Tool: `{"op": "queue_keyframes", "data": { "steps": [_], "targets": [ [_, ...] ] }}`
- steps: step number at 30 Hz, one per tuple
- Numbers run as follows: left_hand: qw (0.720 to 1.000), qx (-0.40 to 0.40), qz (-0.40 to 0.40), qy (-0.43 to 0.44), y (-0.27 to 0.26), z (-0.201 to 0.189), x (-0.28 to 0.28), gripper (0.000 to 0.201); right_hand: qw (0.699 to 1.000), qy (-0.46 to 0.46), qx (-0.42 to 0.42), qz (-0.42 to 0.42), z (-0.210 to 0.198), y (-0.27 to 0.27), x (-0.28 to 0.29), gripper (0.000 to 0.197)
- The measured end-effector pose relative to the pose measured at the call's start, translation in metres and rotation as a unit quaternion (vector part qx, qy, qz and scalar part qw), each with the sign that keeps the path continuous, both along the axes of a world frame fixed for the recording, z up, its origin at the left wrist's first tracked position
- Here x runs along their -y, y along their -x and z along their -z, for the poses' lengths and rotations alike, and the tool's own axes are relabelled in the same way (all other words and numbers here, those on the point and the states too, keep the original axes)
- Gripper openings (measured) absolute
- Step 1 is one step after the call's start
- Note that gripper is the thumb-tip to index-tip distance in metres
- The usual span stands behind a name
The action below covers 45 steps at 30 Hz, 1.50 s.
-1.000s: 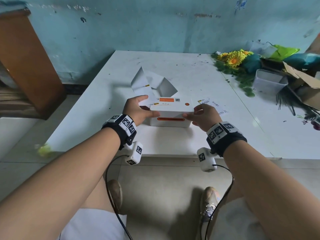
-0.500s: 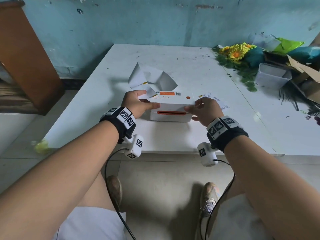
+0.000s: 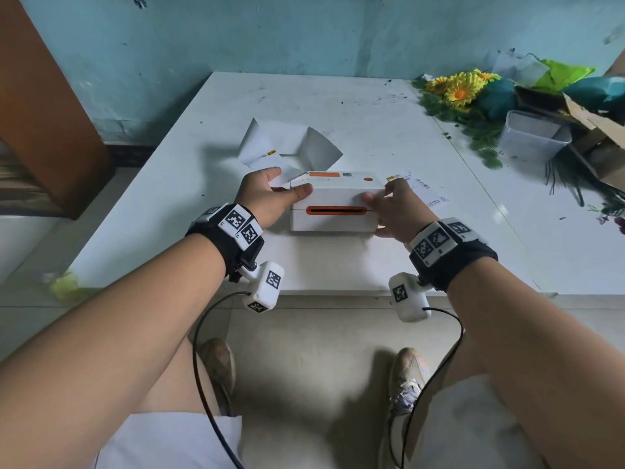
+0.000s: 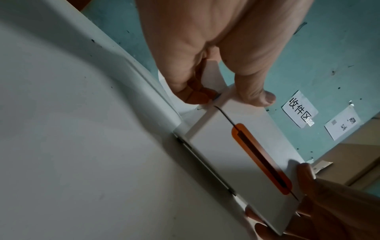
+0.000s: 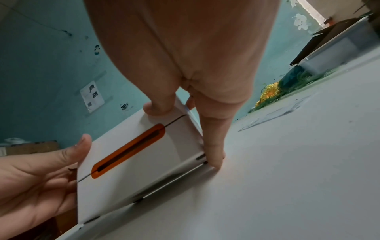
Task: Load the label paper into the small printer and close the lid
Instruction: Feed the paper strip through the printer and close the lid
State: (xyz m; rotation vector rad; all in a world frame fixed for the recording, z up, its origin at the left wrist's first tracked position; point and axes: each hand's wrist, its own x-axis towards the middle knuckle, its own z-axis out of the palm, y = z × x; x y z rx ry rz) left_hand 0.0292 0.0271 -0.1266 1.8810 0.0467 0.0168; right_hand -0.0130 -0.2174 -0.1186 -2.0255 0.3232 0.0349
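A small white printer with an orange paper slot stands on the white table, and its lid lies down with only a thin seam showing. My left hand grips its left end, thumb on the top front edge and fingers curled round the side. On the other end my right hand holds it the same way, thumb on top and fingers down the side. Folded white label paper stands loosely just behind the printer.
Loose printed labels lie right of the printer. Yellow artificial flowers, a clear plastic tub and a cardboard box crowd the back right. A brown wooden cabinet stands left of the table. The table's front edge runs under my wrists.
Both hands have stayed on the printer's two ends and the printer has barely moved. The head view has tilted downward, so the table sits higher in frame.
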Motion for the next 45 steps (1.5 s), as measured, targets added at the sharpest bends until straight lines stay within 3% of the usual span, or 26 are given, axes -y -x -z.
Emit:
{"op": "queue_keyframes", "data": {
  "steps": [2, 5, 7, 10, 16, 20, 23, 28, 31, 36, 41, 45],
  "targets": [
    [1.000, 0.002, -0.005, 0.000, 0.002, 0.001, 0.001, 0.103, 1.000, -0.004, -0.001, 0.003, 0.002, 0.000, -0.002, 0.047],
    [1.000, 0.012, -0.022, 0.002, 0.004, -0.001, 0.002, 0.087, 1.000, 0.010, 0.003, 0.015, 0.004, 0.002, -0.006, 0.064],
    [0.999, 0.015, -0.035, 0.018, 0.006, -0.004, 0.003, 0.103, 0.999, 0.015, 0.017, 0.023, 0.007, 0.002, -0.009, 0.067],
    [0.998, 0.009, -0.048, 0.032, 0.006, -0.007, 0.000, 0.129, 0.998, 0.046, 0.039, 0.027, 0.013, 0.002, -0.008, 0.045],
    [0.998, 0.003, -0.044, 0.036, 0.007, -0.008, -0.002, 0.135, 0.995, 0.052, 0.085, 0.023, 0.016, 0.002, -0.009, 0.036],
    [0.999, 0.000, -0.044, 0.020, 0.010, -0.007, 0.001, 0.107, 0.990, 0.095, 0.104, 0.006, 0.012, 0.003, -0.008, 0.031],
    [0.998, -0.006, -0.046, 0.030, 0.010, -0.007, 0.003, 0.108, 0.990, 0.113, 0.087, 0.000, 0.010, 0.003, -0.006, 0.032],
    [0.999, -0.014, -0.034, 0.033, 0.005, -0.005, 0.003, 0.091, 0.991, 0.119, 0.057, 0.009, 0.009, 0.003, -0.005, 0.034],
    [0.999, -0.012, -0.032, 0.023, 0.006, -0.007, 0.003, 0.093, 0.994, 0.098, 0.050, 0.009, 0.015, 0.003, -0.002, 0.037],
    [0.999, -0.023, -0.021, 0.025, 0.006, -0.009, 0.000, 0.117, 0.995, 0.083, 0.056, 0.005, 0.016, 0.007, 0.000, 0.037],
    [0.996, -0.055, -0.010, 0.062, 0.002, -0.008, 0.004, 0.094, 0.999, -0.005, 0.038, 0.031, 0.008, 0.006, -0.005, 0.047],
    [0.993, -0.074, -0.017, 0.086, 0.000, -0.010, 0.006, 0.099, 0.998, -0.054, 0.025, 0.036, 0.006, 0.004, -0.007, 0.055]
  ]
}}
